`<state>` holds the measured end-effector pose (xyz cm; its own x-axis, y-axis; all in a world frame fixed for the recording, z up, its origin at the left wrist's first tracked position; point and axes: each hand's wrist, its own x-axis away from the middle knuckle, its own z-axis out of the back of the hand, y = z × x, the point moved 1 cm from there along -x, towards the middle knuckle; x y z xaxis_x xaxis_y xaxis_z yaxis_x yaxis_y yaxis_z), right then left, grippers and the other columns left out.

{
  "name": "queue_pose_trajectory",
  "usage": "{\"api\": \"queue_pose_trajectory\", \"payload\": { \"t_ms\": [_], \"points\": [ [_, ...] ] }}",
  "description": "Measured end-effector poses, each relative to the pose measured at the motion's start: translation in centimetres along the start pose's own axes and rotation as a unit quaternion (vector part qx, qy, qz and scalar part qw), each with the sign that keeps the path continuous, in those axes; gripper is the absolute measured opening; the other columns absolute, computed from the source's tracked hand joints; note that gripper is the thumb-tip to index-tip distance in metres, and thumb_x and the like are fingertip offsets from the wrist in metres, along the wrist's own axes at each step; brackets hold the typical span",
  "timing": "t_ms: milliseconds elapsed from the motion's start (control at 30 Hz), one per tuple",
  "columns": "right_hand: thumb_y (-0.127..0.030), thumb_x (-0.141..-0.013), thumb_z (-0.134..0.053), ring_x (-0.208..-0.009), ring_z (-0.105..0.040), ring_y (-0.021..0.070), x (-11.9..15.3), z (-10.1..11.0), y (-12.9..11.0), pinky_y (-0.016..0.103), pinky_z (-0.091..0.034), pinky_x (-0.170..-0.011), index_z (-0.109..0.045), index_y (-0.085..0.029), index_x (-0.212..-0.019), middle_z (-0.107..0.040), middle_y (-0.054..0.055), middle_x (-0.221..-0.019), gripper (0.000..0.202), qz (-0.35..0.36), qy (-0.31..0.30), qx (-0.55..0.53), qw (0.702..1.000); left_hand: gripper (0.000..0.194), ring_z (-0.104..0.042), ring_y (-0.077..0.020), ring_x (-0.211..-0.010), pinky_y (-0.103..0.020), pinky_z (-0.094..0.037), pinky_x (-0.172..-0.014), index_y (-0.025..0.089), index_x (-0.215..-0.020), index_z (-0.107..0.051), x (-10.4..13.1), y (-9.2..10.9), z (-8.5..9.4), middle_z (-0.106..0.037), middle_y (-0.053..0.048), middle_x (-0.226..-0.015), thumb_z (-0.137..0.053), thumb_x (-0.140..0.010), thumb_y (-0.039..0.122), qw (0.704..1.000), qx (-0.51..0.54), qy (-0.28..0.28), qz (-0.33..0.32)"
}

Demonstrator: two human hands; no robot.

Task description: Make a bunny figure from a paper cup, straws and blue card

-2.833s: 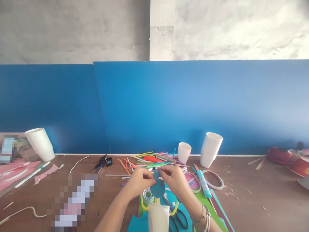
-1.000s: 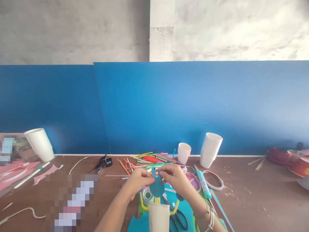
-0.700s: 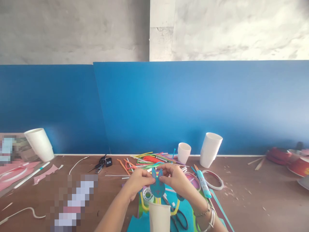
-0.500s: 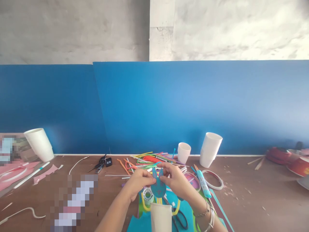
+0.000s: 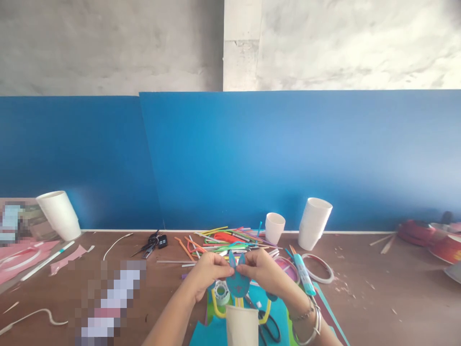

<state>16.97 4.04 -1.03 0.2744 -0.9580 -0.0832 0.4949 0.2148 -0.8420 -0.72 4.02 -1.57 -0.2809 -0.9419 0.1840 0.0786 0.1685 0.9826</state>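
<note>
The left hand (image 5: 206, 275) and right hand (image 5: 263, 270), each closed in a pinch, grip a round blue paper rabbit face (image 5: 239, 287) where its pointed ears (image 5: 231, 258) join, probably to steady them. It stands above a white tapered paper cup (image 5: 242, 327), seemingly propped on straight yellow straws (image 5: 239, 302).

grey wall (image 5: 345, 43), brighter at right | pale pillar (image 5: 241, 45) | blue panel (image 5: 298, 154) | brown tabletop (image 5: 406, 283)

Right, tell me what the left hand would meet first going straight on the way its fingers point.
First the blue eared cutout, which the left hand touches; past that, likely the right hand, though depth is unclear.
</note>
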Motion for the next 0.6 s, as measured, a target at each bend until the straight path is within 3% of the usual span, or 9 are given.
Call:
{"api": "queue_pose_trajectory", "payload": {
  "t_ms": [133,233,333,400,467,600],
  "points": [
    [-0.033,-0.074,-0.06,-0.049,-0.035,0.0082,0.1,0.6,-0.1,0.022,-0.028,-0.047,-0.049,-0.018,-0.054,-0.042,-0.007,-0.05,0.027,0.019,-0.017,-0.053,0.998,0.045,-0.054,-0.0132,-0.06,-0.026,-0.038,-0.062,0.012,-0.066,-0.067,0.2,0.4,-0.1,-0.062,-0.003,-0.061,-0.073,-0.06,0.056,0.998,0.062,-0.019,0.002],
    [-0.041,-0.073,-0.061,-0.048,-0.038,0.009,0.0,1.4,-0.3,0.023,-0.03,-0.048,-0.049,-0.019,-0.054,-0.047,-0.005,-0.05,0.031,0.001,-0.009,-0.087,0.996,0.057,-0.057,-0.0146,-0.068,-0.026,-0.04,-0.065,0.012,-0.085,-0.069,0.0,0.4,0.4,-0.064,-0.004,-0.071,-0.061,-0.067,0.066,0.993,0.119,0.017,0.001],
    [-0.047,-0.068,-0.065,-0.046,-0.041,0.0093,-0.1,2.1,-0.2,0.024,-0.032,-0.048,-0.046,-0.02,-0.05,-0.049,-0.004,-0.047,0.038,-0.044,0.022,-0.096,0.994,0.057,-0.05,-0.011,-0.058,-0.023,-0.038,-0.061,0.014,-0.098,-0.064,-0.4,0.0,1.1,-0.055,0.003,-0.062,-0.065,-0.066,0.061,0.989,0.122,0.085,-0.005],
    [-0.05,-0.066,-0.066,-0.046,-0.045,0.01,-0.2,2.5,-0.1,0.024,-0.035,-0.049,-0.049,-0.019,-0.051,-0.052,-0.004,-0.048,0.038,-0.052,0.014,-0.123,0.991,0.059,-0.051,-0.0109,-0.06,-0.023,-0.038,-0.061,0.015,-0.106,-0.061,-0.5,-0.3,1.4,-0.055,0.004,-0.066,-0.075,-0.061,0.05,0.99,0.109,0.092,-0.006],
    [-0.053,-0.065,-0.066,-0.048,-0.048,0.0112,-0.4,2.7,0.1,0.025,-0.039,-0.051,-0.051,-0.019,-0.054,-0.053,-0.003,-0.05,0.039,-0.041,0.017,-0.151,0.988,0.064,-0.057,-0.0146,-0.075,-0.025,-0.041,-0.067,0.018,-0.113,-0.058,-0.4,-0.4,1.6,-0.061,-0.002,-0.083,-0.078,-0.06,0.045,0.991,0.123,0.048,-0.001],
    [-0.058,-0.063,-0.068,-0.054,-0.053,0.0138,-0.6,3.0,0.6,0.027,-0.043,-0.056,-0.056,-0.018,-0.059,-0.058,-0.001,-0.055,0.042,-0.014,0.057,-0.197,0.979,0.065,-0.06,-0.0227,-0.094,-0.032,-0.045,-0.076,0.02,-0.115,-0.057,0.4,-0.8,0.8,-0.063,-0.011,-0.105,-0.071,-0.064,0.058,0.969,0.192,-0.158,0.007]
  ]
}}
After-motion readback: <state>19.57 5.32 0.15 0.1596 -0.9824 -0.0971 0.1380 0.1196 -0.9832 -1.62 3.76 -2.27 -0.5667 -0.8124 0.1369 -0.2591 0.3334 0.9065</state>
